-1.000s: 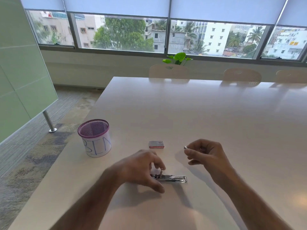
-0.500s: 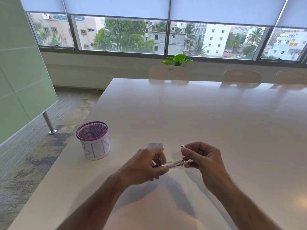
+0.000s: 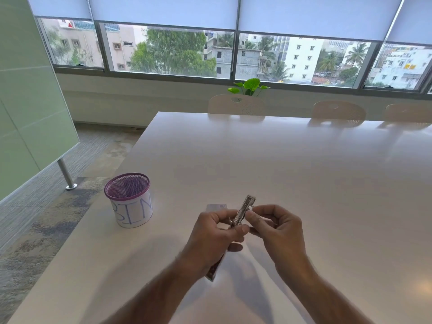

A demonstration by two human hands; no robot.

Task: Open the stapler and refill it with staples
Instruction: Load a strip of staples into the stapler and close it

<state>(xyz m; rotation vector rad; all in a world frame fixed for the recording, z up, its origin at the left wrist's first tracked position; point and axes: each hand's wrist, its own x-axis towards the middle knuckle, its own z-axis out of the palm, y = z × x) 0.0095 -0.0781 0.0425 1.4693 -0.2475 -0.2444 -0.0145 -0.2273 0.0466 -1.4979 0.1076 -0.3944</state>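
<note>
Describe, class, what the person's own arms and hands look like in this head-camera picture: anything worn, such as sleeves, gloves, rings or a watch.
Both forearms are bare as far as the frame shows: no sleeve or cuff comes into view. The left hand and the right hand wear no gloves. No watch or band shows on either wrist, and no ring is visible on the fingers that can be seen. The arms look slightly blurred.

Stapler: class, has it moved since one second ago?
Yes. The stapler has left the table, raised in the left hand, and now overlaps the staple box it earlier lay nearer than.
</note>
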